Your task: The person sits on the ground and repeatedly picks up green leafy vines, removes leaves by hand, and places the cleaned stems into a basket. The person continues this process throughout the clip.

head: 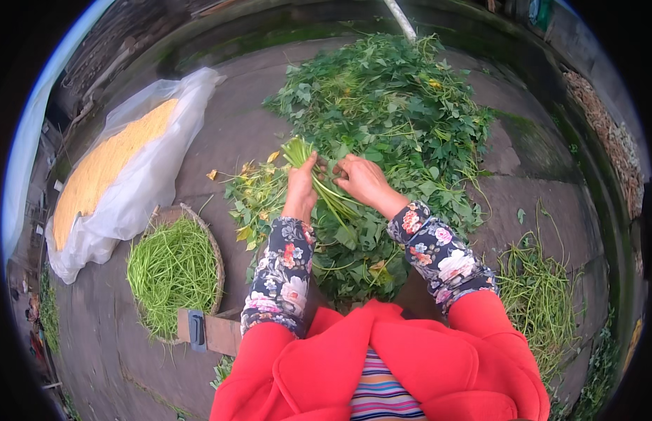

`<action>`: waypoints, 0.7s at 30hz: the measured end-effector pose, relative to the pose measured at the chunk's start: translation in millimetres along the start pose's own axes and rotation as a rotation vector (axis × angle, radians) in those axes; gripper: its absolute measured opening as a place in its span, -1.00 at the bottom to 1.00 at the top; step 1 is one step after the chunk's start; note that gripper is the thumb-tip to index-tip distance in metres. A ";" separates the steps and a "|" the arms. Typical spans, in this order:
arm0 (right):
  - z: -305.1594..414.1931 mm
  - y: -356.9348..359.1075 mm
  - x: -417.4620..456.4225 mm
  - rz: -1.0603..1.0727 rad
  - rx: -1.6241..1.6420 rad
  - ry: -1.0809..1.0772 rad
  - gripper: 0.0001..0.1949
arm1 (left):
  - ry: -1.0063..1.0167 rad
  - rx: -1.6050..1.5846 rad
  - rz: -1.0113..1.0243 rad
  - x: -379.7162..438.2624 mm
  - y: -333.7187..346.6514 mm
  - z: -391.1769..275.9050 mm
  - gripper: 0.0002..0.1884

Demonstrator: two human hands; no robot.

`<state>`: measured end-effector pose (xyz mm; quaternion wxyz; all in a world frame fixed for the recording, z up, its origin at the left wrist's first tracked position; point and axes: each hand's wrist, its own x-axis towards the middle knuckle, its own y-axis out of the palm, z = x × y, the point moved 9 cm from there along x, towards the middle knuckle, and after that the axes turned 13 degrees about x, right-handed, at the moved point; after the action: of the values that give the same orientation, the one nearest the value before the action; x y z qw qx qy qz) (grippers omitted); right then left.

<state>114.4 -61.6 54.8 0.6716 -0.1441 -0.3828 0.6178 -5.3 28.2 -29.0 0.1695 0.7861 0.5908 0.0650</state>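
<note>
My left hand (pixel 303 184) is closed around a bunch of pale green leaf stalks (pixel 298 149), whose even ends stick up above the fist. Longer stalks trail from it down to the right. Beside it, my right hand (pixel 363 179) has its thumb and fingertips drawn together close to the bunch. Whether anything sits between those fingertips is too small to tell. Beneath and beyond both hands spreads a large heap of leafy green vines (pixel 378 105), with some yellowed leaves (pixel 247 231) at its left side.
On my left, a round woven basket (pixel 219 263) holds cut green stalks (pixel 173 273), near a wooden board (pixel 220 334). Farther left, yellow grain (pixel 115 168) lies on a plastic sheet (pixel 147 194). Stripped vines (pixel 536 300) lie at right on the paved ground (pixel 521 210).
</note>
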 end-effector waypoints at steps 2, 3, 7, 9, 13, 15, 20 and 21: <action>-11.0 2.1 2.6 0.003 0.034 0.012 -0.78 | 0.005 0.022 0.011 3.4 8.8 0.5 -0.85; -16.1 0.2 4.1 -0.003 0.056 0.020 -0.78 | 0.011 0.033 0.022 6.7 15.7 -2.2 -0.85; -34.5 -4.5 6.5 -0.063 0.137 0.021 -0.80 | -0.048 0.048 0.058 12.8 31.6 2.3 -0.86; -43.9 -7.4 9.3 -0.106 0.127 0.012 -0.81 | -0.027 0.077 0.051 17.0 35.5 1.2 -0.83; -63.2 -11.1 14.6 -0.131 0.244 0.073 -0.81 | -0.004 0.096 0.096 26.0 41.2 -0.9 -0.80; -69.9 -15.5 18.4 -0.153 0.246 0.080 -0.81 | -0.005 0.034 0.159 32.5 53.0 2.6 -0.81; -123.2 -10.0 22.2 -0.165 0.969 0.358 -0.85 | 0.066 -0.098 0.260 40.3 68.4 -2.2 -0.80; -127.1 -22.8 21.7 -0.198 1.148 0.420 -0.86 | 0.059 -0.071 0.239 38.2 66.2 -10.4 -0.81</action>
<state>217.5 -10.1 -7.3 0.7572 0.1578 0.1396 0.6183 62.8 50.3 -0.3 0.1708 0.8422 0.4949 0.1286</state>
